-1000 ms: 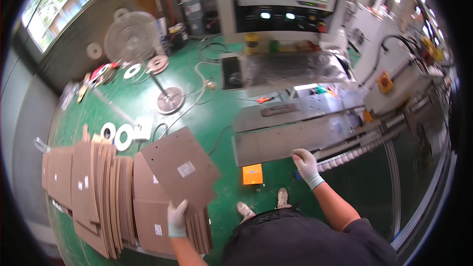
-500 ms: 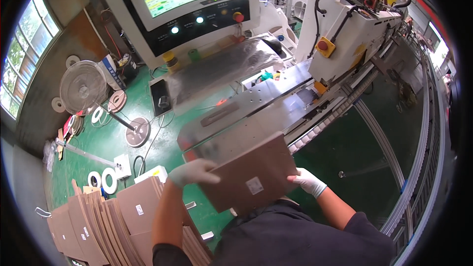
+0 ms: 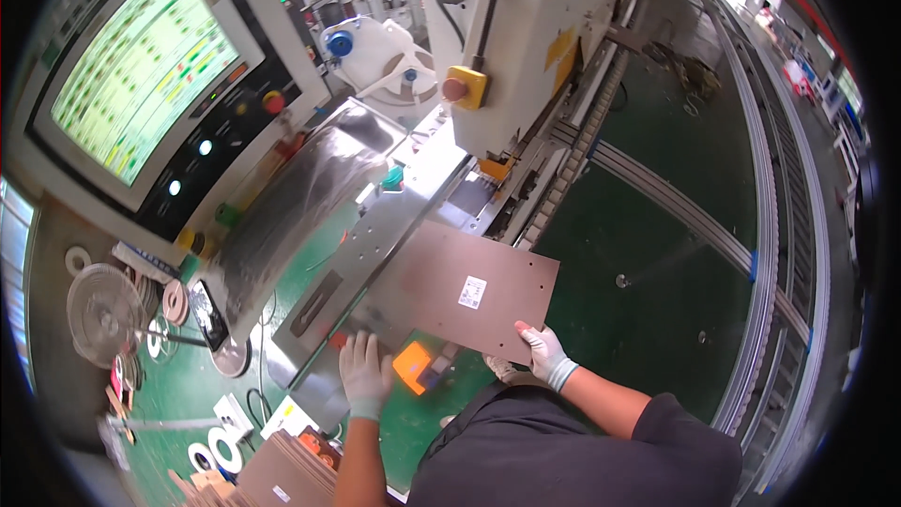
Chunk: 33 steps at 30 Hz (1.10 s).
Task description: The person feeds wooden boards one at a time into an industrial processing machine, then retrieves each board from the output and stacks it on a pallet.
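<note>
A flat brown panel with a white label and small holes along its edge lies partly on the machine's metal infeed table. In a white glove, my right hand grips the panel's near right edge, thumb on top. My left hand, also gloved, rests with fingers stretched out at the near end of the metal table, apart from the panel. Beside it, below the table edge, is an orange-yellow part.
The white machine head with a yellow-and-red stop button stands ahead. At left are a control screen, a plastic-covered shelf and a fan. Brown panels are stacked at lower left; metal rails run along the right.
The panel has gone from being held tilted in both hands to lying on the metal table, farther forward. My left hand has let go of it. The view has turned rightward.
</note>
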### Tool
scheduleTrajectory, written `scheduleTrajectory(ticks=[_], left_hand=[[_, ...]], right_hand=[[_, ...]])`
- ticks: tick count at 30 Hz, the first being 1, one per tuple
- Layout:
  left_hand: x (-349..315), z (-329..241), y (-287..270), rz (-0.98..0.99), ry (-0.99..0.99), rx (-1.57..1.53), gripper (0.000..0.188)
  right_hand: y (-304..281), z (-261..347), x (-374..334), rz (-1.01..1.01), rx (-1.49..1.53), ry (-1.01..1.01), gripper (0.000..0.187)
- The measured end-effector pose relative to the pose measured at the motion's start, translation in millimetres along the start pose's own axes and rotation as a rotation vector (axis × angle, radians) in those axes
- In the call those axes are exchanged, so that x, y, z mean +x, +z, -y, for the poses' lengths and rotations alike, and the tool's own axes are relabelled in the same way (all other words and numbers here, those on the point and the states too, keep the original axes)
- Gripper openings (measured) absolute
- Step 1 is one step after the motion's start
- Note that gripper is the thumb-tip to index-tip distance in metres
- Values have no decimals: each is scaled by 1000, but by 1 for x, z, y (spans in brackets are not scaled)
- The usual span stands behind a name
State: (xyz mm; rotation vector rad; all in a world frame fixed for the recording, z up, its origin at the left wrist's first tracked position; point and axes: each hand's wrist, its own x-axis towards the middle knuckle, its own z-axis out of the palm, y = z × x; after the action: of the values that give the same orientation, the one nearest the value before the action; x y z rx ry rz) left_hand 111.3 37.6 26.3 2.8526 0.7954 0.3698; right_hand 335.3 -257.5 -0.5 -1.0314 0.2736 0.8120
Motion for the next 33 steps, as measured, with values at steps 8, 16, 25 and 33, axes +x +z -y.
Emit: scheduleTrajectory(ticks=[8,16,25,33], left_hand=[[8,-21,-13,90,-88,125,70],[17,-22,-10,42,-145,126,68],[15,-23,-1,60,-188,144,72],[13,-23,-17,58,-262,48,72]], right_hand=[[52,10,44,-153,53,267,26],[41,82,100,-140,413,241,42],[17,186,183,-232,201,-49,40],[-56,234,274,-177,8,-422,48]])
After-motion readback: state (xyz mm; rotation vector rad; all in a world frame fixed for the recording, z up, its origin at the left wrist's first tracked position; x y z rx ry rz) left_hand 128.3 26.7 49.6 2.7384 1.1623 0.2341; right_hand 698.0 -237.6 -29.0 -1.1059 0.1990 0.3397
